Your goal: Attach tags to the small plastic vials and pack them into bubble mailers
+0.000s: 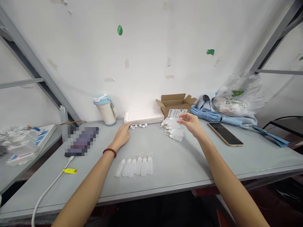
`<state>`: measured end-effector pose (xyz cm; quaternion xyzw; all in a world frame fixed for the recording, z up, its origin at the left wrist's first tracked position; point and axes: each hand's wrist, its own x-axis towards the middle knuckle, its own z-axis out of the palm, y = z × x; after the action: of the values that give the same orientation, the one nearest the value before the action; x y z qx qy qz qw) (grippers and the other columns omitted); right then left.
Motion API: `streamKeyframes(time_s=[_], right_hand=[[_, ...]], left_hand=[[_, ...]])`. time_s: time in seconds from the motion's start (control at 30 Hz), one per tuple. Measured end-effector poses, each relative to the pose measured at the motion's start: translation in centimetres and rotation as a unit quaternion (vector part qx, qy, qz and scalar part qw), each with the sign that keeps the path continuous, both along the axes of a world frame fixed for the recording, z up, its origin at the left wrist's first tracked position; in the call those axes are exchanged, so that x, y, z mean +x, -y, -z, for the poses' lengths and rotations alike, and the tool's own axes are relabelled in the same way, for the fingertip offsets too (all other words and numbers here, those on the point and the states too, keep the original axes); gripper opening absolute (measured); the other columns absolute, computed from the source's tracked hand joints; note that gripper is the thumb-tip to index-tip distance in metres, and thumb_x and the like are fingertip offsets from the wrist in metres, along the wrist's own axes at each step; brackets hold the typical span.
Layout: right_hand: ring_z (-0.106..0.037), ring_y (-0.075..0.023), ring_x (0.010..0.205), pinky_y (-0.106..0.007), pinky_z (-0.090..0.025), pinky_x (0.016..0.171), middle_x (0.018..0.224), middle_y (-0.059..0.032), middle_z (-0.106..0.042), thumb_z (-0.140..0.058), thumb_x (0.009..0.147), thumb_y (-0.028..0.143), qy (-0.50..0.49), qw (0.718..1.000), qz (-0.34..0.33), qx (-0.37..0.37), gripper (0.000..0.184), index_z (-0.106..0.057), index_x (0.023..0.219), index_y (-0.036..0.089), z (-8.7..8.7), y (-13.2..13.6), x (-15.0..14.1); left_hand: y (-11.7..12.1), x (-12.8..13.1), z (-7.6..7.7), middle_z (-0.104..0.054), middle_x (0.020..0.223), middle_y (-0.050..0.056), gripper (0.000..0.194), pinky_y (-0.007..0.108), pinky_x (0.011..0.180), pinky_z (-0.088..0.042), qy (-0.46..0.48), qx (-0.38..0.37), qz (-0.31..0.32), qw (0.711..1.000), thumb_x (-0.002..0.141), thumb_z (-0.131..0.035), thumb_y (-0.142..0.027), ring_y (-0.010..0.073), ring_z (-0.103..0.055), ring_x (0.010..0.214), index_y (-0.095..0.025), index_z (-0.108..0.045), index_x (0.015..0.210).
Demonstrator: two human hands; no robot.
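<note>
My right hand (191,123) pinches the end of a small translucent plastic bottle (174,120) between thumb and fingers. The bottle is at the back of a cluster of similar bottles (175,132) whose thin white strands point left. My left hand (121,136) rests on the table with its fingers stretched out, fingertips at the front left corner of a white flat stack (144,118). Right beside those fingertips lie several small white caps (139,126). Nearer to me, between my forearms, a row of several translucent bottles (138,166) lies flat, strands toward the back.
An open cardboard box (176,102) stands behind the cluster. To the right lie a phone (224,134), a folded blue umbrella (213,116) and a clear plastic bag (239,94). On the left are a tumbler (105,110), a dark phone (82,142) with its white cable (50,186), and a power strip (35,145).
</note>
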<state>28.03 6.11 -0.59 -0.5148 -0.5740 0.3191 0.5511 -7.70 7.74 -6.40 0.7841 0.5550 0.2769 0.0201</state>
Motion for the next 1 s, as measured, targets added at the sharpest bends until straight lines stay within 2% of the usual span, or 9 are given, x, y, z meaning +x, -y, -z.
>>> streamKeyframes(time_s=[0.17,0.3,0.47,0.7,0.87,1.0], right_hand=[[-0.061,-0.0160,0.069,-0.031,-0.047,0.066,0.080,-0.0045,-0.066,-0.071,0.058,0.032,0.059,0.998,-0.019,0.008,0.026,-0.060,0.076,0.016,-0.1,0.2,0.1],[-0.061,-0.0161,0.068,-0.031,-0.046,0.065,0.079,-0.0049,-0.067,-0.069,0.060,0.032,0.097,0.995,-0.030,0.003,0.023,-0.061,0.074,0.016,-0.2,0.3,0.2],[-0.062,-0.0175,0.072,-0.032,-0.048,0.071,0.082,-0.0074,-0.068,-0.065,0.058,0.023,0.112,0.992,-0.050,-0.016,0.010,-0.061,0.063,0.015,0.3,0.0,0.3],[-0.062,-0.0177,0.071,-0.031,-0.048,0.068,0.080,-0.0065,-0.070,-0.063,0.058,0.021,0.171,0.985,-0.037,0.000,0.006,-0.062,0.059,0.016,0.8,-0.3,0.4],[-0.060,-0.0179,0.070,-0.031,-0.044,0.068,0.073,-0.0033,-0.070,-0.065,0.058,0.023,0.246,0.969,0.009,0.018,0.007,-0.065,0.063,0.018,0.6,-0.1,0.4],[-0.058,-0.0170,0.067,-0.030,-0.042,0.066,0.074,-0.0034,-0.068,-0.065,0.061,0.022,0.262,0.963,0.040,0.035,0.005,-0.065,0.063,0.018,0.0,0.3,0.0]], left_hand=[[-0.3,0.0,0.3,-0.055,0.128,0.009,0.061,0.044,0.099,-0.040,-0.004,-0.007,0.024,1.000,0.069,-0.034,0.001,0.0244,-0.048,0.118,-0.017,-0.053,0.124],[-0.3,0.0,0.2,-0.059,0.122,0.009,0.055,0.044,0.099,-0.041,-0.010,0.005,0.010,1.000,0.069,-0.035,-0.001,0.0241,-0.050,0.115,-0.016,-0.059,0.116],[0.0,0.2,0.0,-0.061,0.114,0.010,0.043,0.041,0.098,-0.042,-0.017,0.012,0.005,1.000,0.074,-0.037,-0.005,0.0244,-0.054,0.107,-0.015,-0.063,0.106],[0.2,0.3,-0.2,-0.061,0.111,0.010,0.037,0.041,0.095,-0.043,-0.020,0.003,-0.011,1.000,0.077,-0.039,-0.010,0.0262,-0.054,0.104,-0.016,-0.065,0.102],[0.2,0.3,-0.1,-0.063,0.106,0.011,0.036,0.041,0.094,-0.044,-0.025,0.003,-0.024,0.999,0.077,-0.039,-0.010,0.0267,-0.056,0.101,-0.016,-0.066,0.100],[0.1,0.4,0.0,-0.064,0.101,0.012,0.035,0.040,0.092,-0.045,-0.036,0.006,-0.040,0.999,0.077,-0.039,-0.011,0.0267,-0.057,0.099,-0.016,-0.067,0.097]])
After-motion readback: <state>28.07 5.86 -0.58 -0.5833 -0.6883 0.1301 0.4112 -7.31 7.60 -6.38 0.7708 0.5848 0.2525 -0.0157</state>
